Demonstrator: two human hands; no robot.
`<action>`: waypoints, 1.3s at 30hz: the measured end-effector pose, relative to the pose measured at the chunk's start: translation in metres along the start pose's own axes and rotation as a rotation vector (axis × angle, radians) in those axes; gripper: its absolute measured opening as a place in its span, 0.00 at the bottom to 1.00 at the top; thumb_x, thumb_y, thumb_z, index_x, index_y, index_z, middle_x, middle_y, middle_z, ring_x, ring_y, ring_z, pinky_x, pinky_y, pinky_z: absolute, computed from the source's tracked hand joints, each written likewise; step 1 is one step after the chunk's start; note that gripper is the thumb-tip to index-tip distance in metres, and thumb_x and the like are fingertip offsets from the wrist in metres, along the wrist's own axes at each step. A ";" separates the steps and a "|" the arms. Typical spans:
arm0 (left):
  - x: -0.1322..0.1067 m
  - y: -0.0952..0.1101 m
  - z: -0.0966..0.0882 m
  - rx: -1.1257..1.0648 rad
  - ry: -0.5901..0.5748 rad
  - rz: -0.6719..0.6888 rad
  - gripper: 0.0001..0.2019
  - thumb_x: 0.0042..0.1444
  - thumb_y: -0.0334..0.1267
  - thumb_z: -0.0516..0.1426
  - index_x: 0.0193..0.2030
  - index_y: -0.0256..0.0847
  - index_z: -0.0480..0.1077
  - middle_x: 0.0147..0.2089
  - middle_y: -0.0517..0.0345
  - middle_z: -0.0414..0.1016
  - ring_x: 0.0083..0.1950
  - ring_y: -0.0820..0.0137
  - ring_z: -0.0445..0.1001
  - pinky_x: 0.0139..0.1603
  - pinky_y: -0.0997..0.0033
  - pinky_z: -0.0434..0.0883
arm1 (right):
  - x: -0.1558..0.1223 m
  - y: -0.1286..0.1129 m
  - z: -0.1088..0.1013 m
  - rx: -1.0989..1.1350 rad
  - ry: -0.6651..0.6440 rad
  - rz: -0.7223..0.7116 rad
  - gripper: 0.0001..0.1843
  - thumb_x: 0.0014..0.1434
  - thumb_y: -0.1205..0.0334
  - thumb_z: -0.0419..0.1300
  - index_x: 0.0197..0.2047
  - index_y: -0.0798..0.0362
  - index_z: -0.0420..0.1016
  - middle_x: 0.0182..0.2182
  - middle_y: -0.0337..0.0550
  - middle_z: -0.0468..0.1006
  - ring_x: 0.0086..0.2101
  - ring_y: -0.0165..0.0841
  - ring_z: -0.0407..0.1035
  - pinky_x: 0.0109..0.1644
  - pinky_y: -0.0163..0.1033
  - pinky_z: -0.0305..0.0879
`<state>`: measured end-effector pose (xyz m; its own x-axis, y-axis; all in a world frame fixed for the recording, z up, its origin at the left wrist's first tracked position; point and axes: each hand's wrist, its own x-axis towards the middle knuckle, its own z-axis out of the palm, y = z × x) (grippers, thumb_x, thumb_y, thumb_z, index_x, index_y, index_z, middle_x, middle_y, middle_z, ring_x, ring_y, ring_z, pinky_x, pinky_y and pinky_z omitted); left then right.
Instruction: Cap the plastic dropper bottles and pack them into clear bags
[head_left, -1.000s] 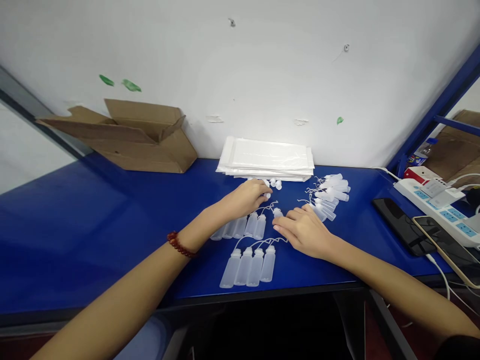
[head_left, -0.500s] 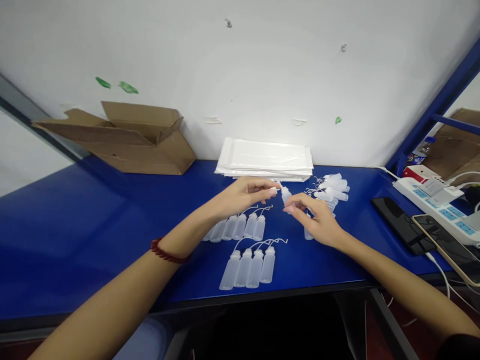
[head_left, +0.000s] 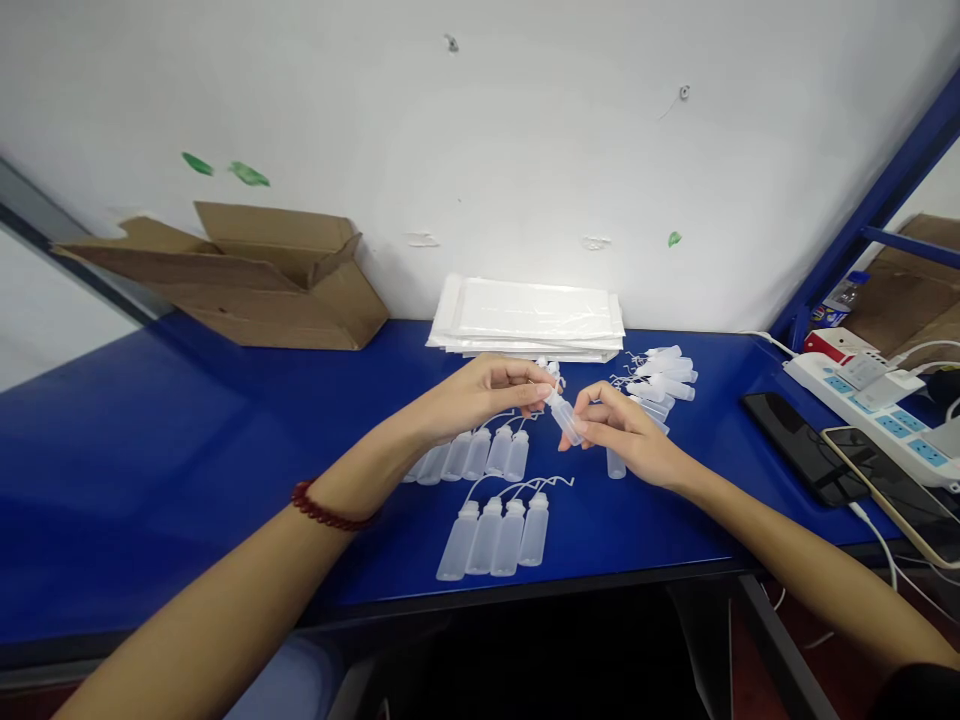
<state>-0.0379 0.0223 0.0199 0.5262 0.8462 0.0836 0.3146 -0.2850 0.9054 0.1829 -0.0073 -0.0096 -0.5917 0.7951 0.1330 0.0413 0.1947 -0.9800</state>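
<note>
My right hand (head_left: 626, 432) grips the body of a small translucent squeeze bottle (head_left: 567, 422) between thumb and fingers, its neck tilted up to the left. At that neck, my left hand (head_left: 487, 392) pinches a small white cap (head_left: 550, 396), mostly covered by the fingertips. Below my left wrist lies a row of similar bottles (head_left: 477, 456) with thin bent spouts, partly hidden by the forearm. Nearer the table edge is another group of spouted bottles (head_left: 508, 540). One bottle (head_left: 616, 462) lies under my right hand.
A loose pile of bottles (head_left: 667, 375) lies right of my hands, and small white caps (head_left: 551, 368) lie behind them. White flat packs (head_left: 529, 312) are stacked by the wall. An open cardboard box (head_left: 300, 310) stands left. Phones (head_left: 802, 450) and a power strip (head_left: 862, 395) are right.
My left hand's cap and the bottle in my right hand have come together; they were apart before. The bottle now leans to the left. The camera view has shifted slightly.
</note>
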 end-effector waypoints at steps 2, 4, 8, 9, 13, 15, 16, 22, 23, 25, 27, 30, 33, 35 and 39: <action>0.000 -0.001 -0.001 0.021 -0.029 -0.004 0.12 0.58 0.46 0.58 0.37 0.41 0.79 0.34 0.56 0.78 0.33 0.72 0.72 0.38 0.69 0.72 | 0.000 0.000 0.000 -0.020 -0.003 -0.004 0.05 0.65 0.60 0.55 0.40 0.50 0.60 0.33 0.40 0.79 0.36 0.31 0.70 0.43 0.41 0.62; -0.001 -0.002 -0.002 0.030 -0.031 -0.006 0.13 0.59 0.47 0.58 0.36 0.41 0.79 0.32 0.57 0.77 0.32 0.72 0.72 0.37 0.69 0.71 | 0.000 0.002 0.000 -0.061 0.001 -0.006 0.05 0.66 0.59 0.53 0.42 0.49 0.59 0.33 0.39 0.78 0.33 0.30 0.68 0.39 0.39 0.61; -0.001 -0.001 0.001 0.044 -0.003 -0.020 0.11 0.58 0.45 0.59 0.37 0.41 0.79 0.31 0.57 0.76 0.31 0.72 0.71 0.35 0.70 0.70 | 0.002 0.006 0.000 -0.207 0.058 -0.004 0.10 0.67 0.56 0.51 0.48 0.49 0.57 0.31 0.35 0.75 0.24 0.27 0.60 0.30 0.36 0.57; -0.001 0.000 0.003 0.046 0.004 -0.025 0.11 0.58 0.44 0.59 0.37 0.40 0.79 0.31 0.57 0.77 0.31 0.73 0.71 0.35 0.70 0.70 | 0.003 0.007 0.000 -0.242 0.078 -0.009 0.12 0.66 0.55 0.52 0.49 0.50 0.58 0.30 0.34 0.74 0.23 0.26 0.60 0.29 0.36 0.57; 0.000 0.002 0.013 0.056 0.042 0.016 0.11 0.58 0.43 0.58 0.37 0.39 0.78 0.31 0.56 0.78 0.31 0.72 0.72 0.35 0.69 0.72 | 0.005 0.012 0.000 -0.332 0.147 -0.010 0.14 0.62 0.53 0.58 0.47 0.51 0.63 0.26 0.33 0.73 0.26 0.29 0.66 0.34 0.37 0.61; 0.000 0.003 0.017 0.074 0.057 0.060 0.11 0.58 0.43 0.58 0.36 0.39 0.78 0.32 0.55 0.79 0.31 0.72 0.72 0.34 0.70 0.72 | 0.005 0.012 0.000 -0.332 0.153 -0.004 0.12 0.62 0.53 0.58 0.44 0.51 0.64 0.28 0.36 0.75 0.28 0.29 0.67 0.35 0.37 0.61; 0.000 0.002 0.018 0.083 0.062 0.077 0.11 0.58 0.43 0.58 0.35 0.39 0.78 0.33 0.55 0.79 0.31 0.72 0.72 0.33 0.71 0.72 | 0.005 0.012 0.000 -0.323 0.148 -0.001 0.11 0.63 0.53 0.57 0.42 0.51 0.65 0.29 0.37 0.76 0.28 0.29 0.67 0.34 0.37 0.60; 0.000 -0.003 0.020 0.113 0.111 0.165 0.09 0.56 0.41 0.59 0.37 0.41 0.80 0.36 0.55 0.81 0.33 0.71 0.74 0.34 0.71 0.71 | 0.004 0.007 -0.001 -0.378 0.129 0.030 0.15 0.68 0.54 0.49 0.36 0.53 0.68 0.26 0.35 0.70 0.23 0.26 0.59 0.31 0.35 0.56; 0.000 -0.004 0.020 0.129 0.113 0.178 0.09 0.56 0.41 0.59 0.37 0.42 0.80 0.36 0.55 0.81 0.33 0.71 0.73 0.33 0.70 0.71 | 0.004 0.007 -0.001 -0.380 0.128 0.036 0.15 0.69 0.55 0.48 0.35 0.53 0.69 0.25 0.35 0.68 0.23 0.26 0.59 0.31 0.35 0.56; 0.000 -0.006 0.019 0.154 0.104 0.192 0.09 0.56 0.40 0.59 0.39 0.43 0.81 0.36 0.55 0.81 0.33 0.71 0.73 0.34 0.70 0.72 | 0.004 0.009 -0.001 -0.350 0.117 0.050 0.14 0.69 0.56 0.48 0.36 0.53 0.69 0.25 0.34 0.67 0.24 0.26 0.59 0.31 0.35 0.56; 0.000 -0.007 0.019 0.155 0.088 0.192 0.09 0.56 0.39 0.59 0.40 0.43 0.81 0.37 0.54 0.81 0.34 0.70 0.74 0.35 0.69 0.72 | 0.005 0.010 -0.001 -0.298 0.101 0.053 0.13 0.69 0.56 0.47 0.39 0.53 0.68 0.27 0.35 0.68 0.24 0.26 0.59 0.30 0.35 0.57; 0.000 -0.006 0.019 0.132 0.077 0.162 0.10 0.56 0.39 0.60 0.42 0.43 0.80 0.37 0.54 0.80 0.32 0.72 0.73 0.33 0.71 0.71 | 0.005 0.011 0.000 -0.230 0.075 0.043 0.12 0.69 0.56 0.46 0.41 0.53 0.67 0.29 0.36 0.68 0.24 0.25 0.57 0.28 0.34 0.56; 0.000 -0.004 0.018 0.094 0.058 0.133 0.09 0.56 0.40 0.60 0.41 0.44 0.81 0.37 0.56 0.81 0.31 0.73 0.72 0.32 0.71 0.72 | 0.005 0.010 0.000 -0.190 0.059 0.042 0.12 0.69 0.56 0.46 0.43 0.52 0.66 0.29 0.35 0.66 0.24 0.25 0.56 0.27 0.34 0.55; 0.000 -0.002 0.018 0.057 0.051 0.126 0.08 0.56 0.40 0.60 0.38 0.43 0.80 0.38 0.55 0.81 0.33 0.72 0.74 0.35 0.70 0.74 | 0.006 0.010 0.000 -0.171 0.060 0.043 0.12 0.69 0.56 0.46 0.43 0.53 0.66 0.29 0.35 0.66 0.24 0.25 0.56 0.27 0.34 0.55; 0.001 -0.001 0.021 -0.034 0.089 0.094 0.06 0.54 0.38 0.62 0.36 0.41 0.78 0.42 0.53 0.80 0.38 0.70 0.76 0.41 0.67 0.76 | 0.006 0.011 0.000 -0.142 0.079 0.055 0.11 0.68 0.57 0.47 0.41 0.53 0.66 0.28 0.35 0.65 0.24 0.25 0.55 0.26 0.33 0.55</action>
<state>-0.0216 0.0142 0.0103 0.4790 0.8538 0.2040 0.2394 -0.3506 0.9054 0.1795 -0.0002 -0.0197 -0.5203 0.8485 0.0964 0.1889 0.2245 -0.9560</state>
